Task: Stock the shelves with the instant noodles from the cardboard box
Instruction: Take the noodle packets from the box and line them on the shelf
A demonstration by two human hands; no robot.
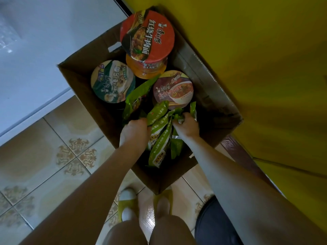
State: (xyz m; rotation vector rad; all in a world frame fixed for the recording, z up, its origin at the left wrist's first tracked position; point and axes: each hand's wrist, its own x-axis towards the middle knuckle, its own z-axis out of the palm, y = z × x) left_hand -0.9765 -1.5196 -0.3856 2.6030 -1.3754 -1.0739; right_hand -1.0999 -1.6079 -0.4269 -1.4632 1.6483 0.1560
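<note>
An open cardboard box [208,89] stands on the tiled floor below me. Inside it are a red noodle bowl [146,35] stacked on an orange one, a green-lidded bowl [113,81], a dark red-lidded bowl [172,90] and several green noodle packets [159,138]. Both hands are down in the box. My left hand [135,129] grips the left side of the bunch of green packets. My right hand [186,123] grips the packets' crumpled top edges on the right. One more green packet [136,99] leans between the bowls.
A yellow cabinet wall [265,68] rises right beside the box. A white appliance front [44,50] fills the upper left. Patterned floor tiles [53,156] lie to the left. My feet in slippers [127,204] stand just in front of the box.
</note>
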